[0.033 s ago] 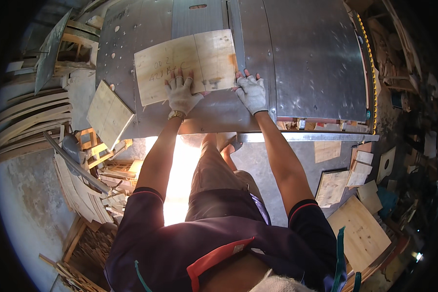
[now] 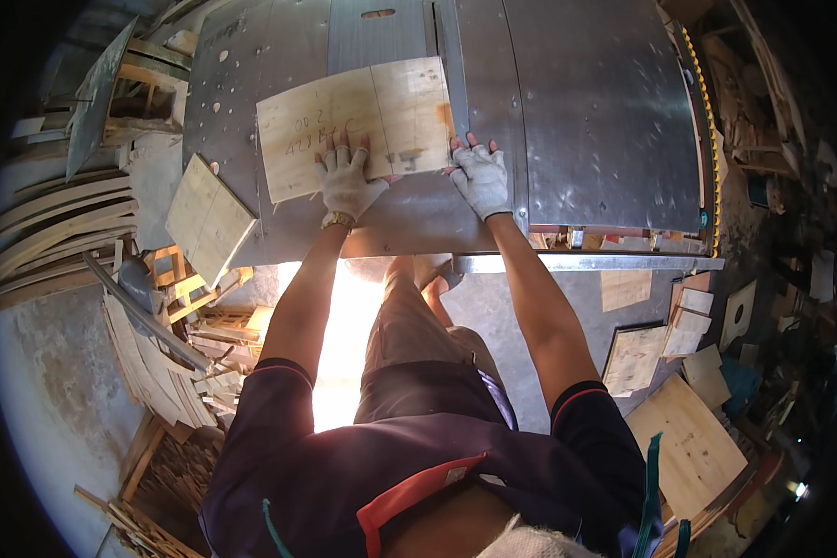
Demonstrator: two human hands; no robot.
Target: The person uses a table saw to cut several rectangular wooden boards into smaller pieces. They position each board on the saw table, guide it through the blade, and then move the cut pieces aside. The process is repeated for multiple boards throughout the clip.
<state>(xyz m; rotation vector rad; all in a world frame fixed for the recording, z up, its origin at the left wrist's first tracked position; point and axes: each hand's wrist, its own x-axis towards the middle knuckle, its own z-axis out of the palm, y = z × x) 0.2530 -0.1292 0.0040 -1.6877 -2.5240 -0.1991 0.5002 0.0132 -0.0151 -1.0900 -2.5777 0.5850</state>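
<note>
A pale plywood board [image 2: 321, 102] lies flat and slightly turned on a grey metal machine table [image 2: 595, 121]. It bears handwritten marks and a straight dark line across it. My left hand [image 2: 347, 184], in a fingerless white glove, rests open on the board's near edge with its fingers spread. At the near right corner is my right hand [image 2: 484, 177], gloved the same way, its fingers stretched out and open. The thumb side of that hand reaches the corner. A narrow slot [image 2: 433, 28] runs in the table beyond the board.
A second plywood piece [image 2: 211, 219] overhangs the table's left edge. A silver rail [image 2: 577, 262] lines the near right edge, and a yellow toothed strip [image 2: 705, 121] the right side. Wood strips [image 2: 60, 232] stack at left; a large panel [image 2: 688, 446] leans at lower right.
</note>
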